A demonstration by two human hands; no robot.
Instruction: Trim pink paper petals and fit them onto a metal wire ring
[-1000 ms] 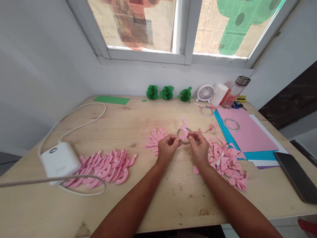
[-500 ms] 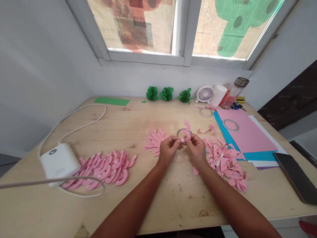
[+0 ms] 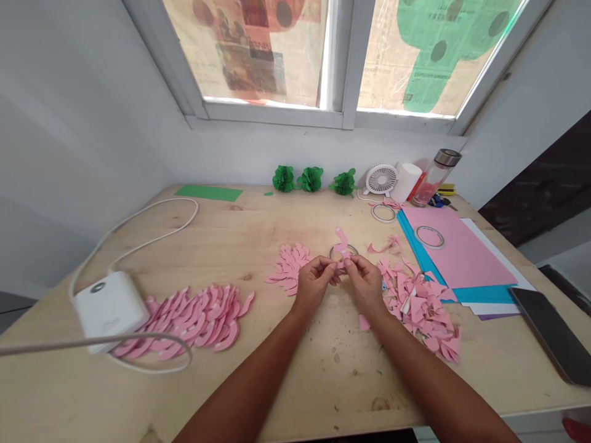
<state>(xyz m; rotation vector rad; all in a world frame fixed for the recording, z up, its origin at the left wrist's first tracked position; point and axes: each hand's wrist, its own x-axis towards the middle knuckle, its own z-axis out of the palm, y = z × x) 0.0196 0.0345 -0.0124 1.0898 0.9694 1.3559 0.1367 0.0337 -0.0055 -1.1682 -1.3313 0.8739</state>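
A small curved pink paper piece point(image 3: 341, 240) with white patches stands up between my hands at mid-table. My left hand point(image 3: 314, 282) pinches its lower part from the left, and my right hand point(image 3: 365, 284) pinches it from the right, fingertips nearly touching. Just behind them lies a tape ring point(image 3: 354, 248), partly covered. Left of my left hand is a cluster of pink petal shapes point(image 3: 289, 267). Beside my right hand spreads a heap of pink scraps point(image 3: 427, 307). Many curved pink strips point(image 3: 207, 317) lie in overlapping rows further left.
A white power bank point(image 3: 111, 307) with a cable lies at the left. Green paper balls point(image 3: 311, 178), a small fan point(image 3: 381, 179), a white cylinder and a bottle point(image 3: 436, 177) line the wall. Coloured sheets point(image 3: 466, 252) and a phone point(image 3: 551, 332) lie at the right.
The pink piece's upright end has shifted left and now tilts leftward. Both hands keep their pinch in nearly the same place. The camera view has shifted slightly.
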